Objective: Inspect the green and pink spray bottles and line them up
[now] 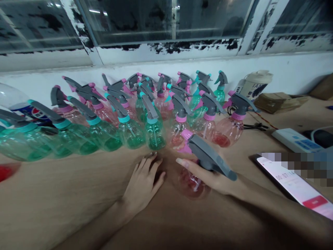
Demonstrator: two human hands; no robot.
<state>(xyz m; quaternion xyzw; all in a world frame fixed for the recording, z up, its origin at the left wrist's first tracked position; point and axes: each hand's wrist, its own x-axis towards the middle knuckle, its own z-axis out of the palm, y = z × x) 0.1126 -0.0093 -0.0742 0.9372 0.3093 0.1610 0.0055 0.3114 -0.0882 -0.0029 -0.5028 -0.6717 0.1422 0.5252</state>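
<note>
My right hand (pixel 208 177) is wrapped round the neck of a pink spray bottle (pixel 192 182) with a grey trigger head, which stands on the brown table (pixel 65 201). My left hand (pixel 142 184) lies flat on the table just left of that bottle, fingers stretched out toward the rows of bottles, holding nothing. Directly beyond it stands a green spray bottle (pixel 154 133); several more green and pink spray bottles are lined up across the back.
A phone (pixel 296 185) with a lit screen lies at the right. Behind it are a white power strip (pixel 292 139), black cables, a cardboard piece and a white jug (pixel 253 85). A large clear soda bottle (pixel 18 106) stands at far left under the window wall.
</note>
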